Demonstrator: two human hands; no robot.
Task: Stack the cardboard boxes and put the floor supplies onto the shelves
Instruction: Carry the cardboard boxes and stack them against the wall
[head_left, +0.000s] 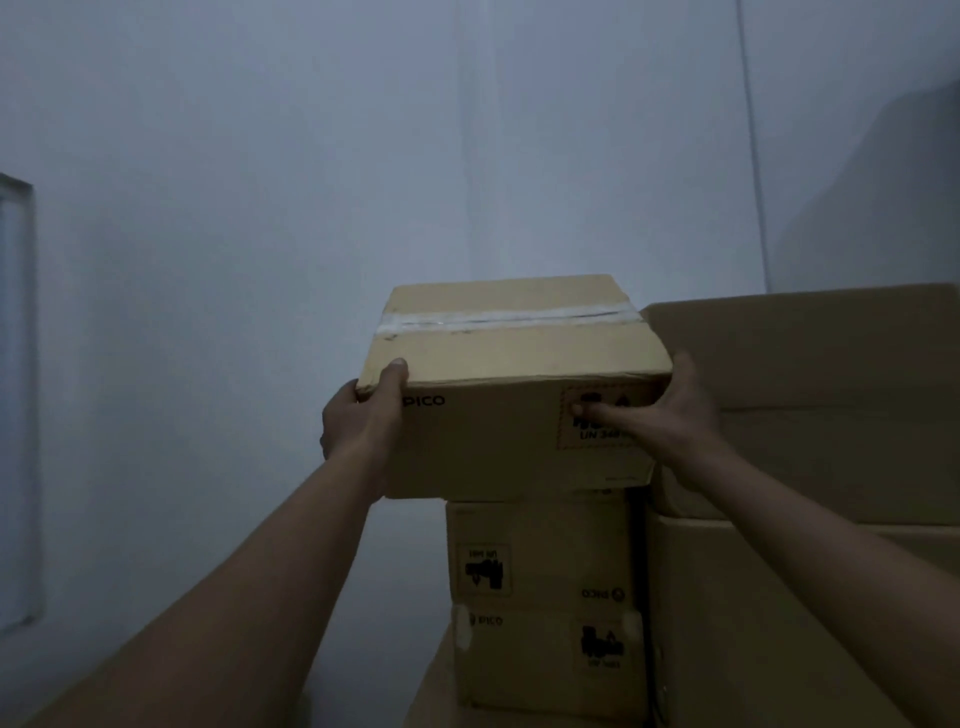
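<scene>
A taped cardboard box (514, 358) marked PICO sits at the top of a stack, jutting out to the left over the box below. My left hand (361, 415) grips its near left corner, thumb on the top face. My right hand (670, 410) holds the near right corner, thumb pressed on the printed front label and fingers round the right side. Beneath it stand two more PICO boxes, the middle box (540, 551) and the lower box (550, 660).
Larger cardboard boxes (810, 395) are stacked against the right side of the small stack, touching it. A pale wall (363, 156) stands behind. A frame or panel (15, 389) shows at the far left edge. The room is dim.
</scene>
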